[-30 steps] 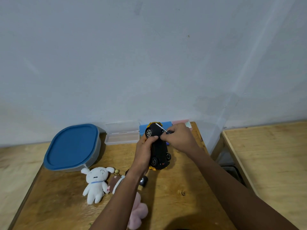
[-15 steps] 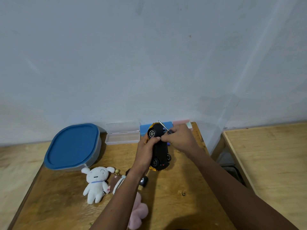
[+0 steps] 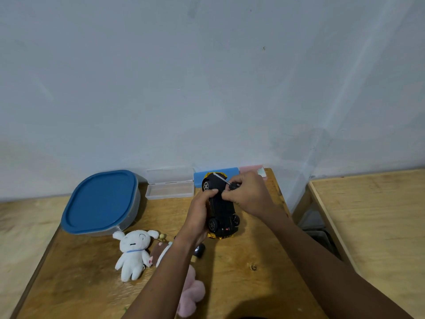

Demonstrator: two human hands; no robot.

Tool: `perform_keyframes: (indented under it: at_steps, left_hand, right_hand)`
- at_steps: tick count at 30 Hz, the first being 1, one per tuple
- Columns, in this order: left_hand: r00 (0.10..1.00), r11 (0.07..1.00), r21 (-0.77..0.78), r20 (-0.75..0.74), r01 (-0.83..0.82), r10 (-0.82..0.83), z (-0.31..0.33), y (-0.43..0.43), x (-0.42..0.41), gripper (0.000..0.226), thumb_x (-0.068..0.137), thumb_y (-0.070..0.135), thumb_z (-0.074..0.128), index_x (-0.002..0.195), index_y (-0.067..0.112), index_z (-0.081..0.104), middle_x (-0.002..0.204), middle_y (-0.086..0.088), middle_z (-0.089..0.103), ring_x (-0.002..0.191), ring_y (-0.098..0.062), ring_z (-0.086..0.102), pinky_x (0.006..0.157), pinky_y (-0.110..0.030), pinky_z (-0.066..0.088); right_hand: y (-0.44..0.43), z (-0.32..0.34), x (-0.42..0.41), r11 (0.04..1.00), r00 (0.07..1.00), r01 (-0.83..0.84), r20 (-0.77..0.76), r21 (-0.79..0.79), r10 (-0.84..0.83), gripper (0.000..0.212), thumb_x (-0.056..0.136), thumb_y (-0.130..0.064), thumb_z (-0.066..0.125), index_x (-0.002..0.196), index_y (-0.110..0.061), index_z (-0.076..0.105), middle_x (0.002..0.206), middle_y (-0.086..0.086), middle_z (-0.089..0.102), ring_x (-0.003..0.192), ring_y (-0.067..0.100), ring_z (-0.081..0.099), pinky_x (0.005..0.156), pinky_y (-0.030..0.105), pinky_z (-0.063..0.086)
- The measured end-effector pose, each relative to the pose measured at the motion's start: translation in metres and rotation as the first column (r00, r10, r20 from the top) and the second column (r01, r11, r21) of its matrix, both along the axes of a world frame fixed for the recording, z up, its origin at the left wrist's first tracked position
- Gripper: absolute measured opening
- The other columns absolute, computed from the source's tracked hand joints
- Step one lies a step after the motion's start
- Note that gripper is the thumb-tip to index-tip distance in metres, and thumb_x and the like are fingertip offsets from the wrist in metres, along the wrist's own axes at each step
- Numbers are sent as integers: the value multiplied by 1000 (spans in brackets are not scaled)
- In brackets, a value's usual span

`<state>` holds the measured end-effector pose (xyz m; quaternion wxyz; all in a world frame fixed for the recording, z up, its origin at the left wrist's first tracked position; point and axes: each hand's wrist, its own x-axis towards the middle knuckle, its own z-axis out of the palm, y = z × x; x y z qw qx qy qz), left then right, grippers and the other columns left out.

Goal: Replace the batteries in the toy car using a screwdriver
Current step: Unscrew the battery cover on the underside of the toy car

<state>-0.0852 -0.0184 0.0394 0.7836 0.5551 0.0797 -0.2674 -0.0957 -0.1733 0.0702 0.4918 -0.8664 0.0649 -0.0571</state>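
Toy car (image 3: 219,203) upside down, screwdriver (image 3: 222,179) at its underside

The car sits at the far part of the wooden table (image 3: 92,272), the left hand (image 3: 199,215) curled round its side. The right hand (image 3: 249,194) pinches the screwdriver's handle. No batteries show and the cover's state is unclear, so the swap likely lies ahead.

A home, seemingly (white plush toy (image 3: 133,252), lidded container (image 3: 101,201), wooden table (image 3: 241,286)).
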Motion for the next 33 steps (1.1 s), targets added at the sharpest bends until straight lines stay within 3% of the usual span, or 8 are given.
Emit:
perform_keyframes:
  at_steps: [4, 7, 11, 15, 18, 21, 33]
  left_hand:
    - [997, 999, -25, -74, -20, 18, -2, -1, -4, 45, 96, 31, 53, 130, 2, 61, 104, -21, 70, 88, -33, 69, 72, -43, 60]
    - [981, 994, -7, -165, -108, 105, -11, 1, -8, 46, 94, 30, 55, 129, 1, 62, 99, -19, 71, 83, -32, 69, 70, -40, 59]
    - [950, 986, 33, -264, -161, 164, -29, 6, -16, 46, 92, 31, 57, 127, 2, 62, 98, -18, 70, 82, -32, 68, 70, -41, 59]
    - [941, 987, 56, -299, -149, 159, -45, 9, -26, 42, 95, 30, 55, 127, 3, 61, 93, -17, 71, 81, -32, 68, 72, -41, 59]
    - [937, 989, 57, -318, -133, 144, -54, 8, -35, 37, 96, 29, 54, 122, 4, 63, 92, -16, 72, 81, -33, 68, 76, -44, 59]
    - [936, 991, 71, -327, -113, 130, -54, 3, -44, 31, 97, 28, 52, 115, 6, 65, 92, -16, 70, 78, -32, 66, 65, -38, 60]
    - [932, 994, 68, -347, -84, 103, -55, -13, -59, 33, 98, 28, 53, 119, 6, 64, 94, -15, 70, 77, -30, 68, 61, -36, 61]
  right_hand:
    - [0, -10, -4, 999, 999, 34, 20, 20, -35, 12, 68, -23, 75, 59, -19, 68, 53, -2, 60, 50, 6, 50, 49, 28, 41]
    - [-9, -36, -11, 992, 992, 129, 15, -4, -129, 16, 72, -25, 72, 60, -14, 68, 54, 1, 61, 53, 17, 56, 51, 35, 47]
    - [-27, -93, -30, 972, 970, 166, -148, -167, -191, 17, 69, -29, 70, 62, -14, 69, 54, -2, 61, 56, 19, 60, 57, 42, 53]
    - [-34, -136, -52, 941, 902, 210, -318, -267, -291, 16, 67, -32, 69, 63, -18, 63, 63, -4, 62, 65, 15, 60, 61, 34, 51]
    - [-33, -150, -60, 920, 904, 188, -306, -344, -299, 12, 73, -31, 67, 73, -19, 65, 73, -1, 65, 73, 19, 61, 62, 35, 51]
    - [-33, -157, -61, 902, 914, 176, -276, -394, -299, 12, 78, -31, 64, 76, -19, 64, 78, 0, 63, 75, 21, 60, 59, 34, 49]
    - [-59, -159, -90, 906, 910, 227, -255, -356, -328, 14, 82, -30, 59, 73, -19, 60, 72, -2, 58, 64, 15, 55, 49, 31, 35]
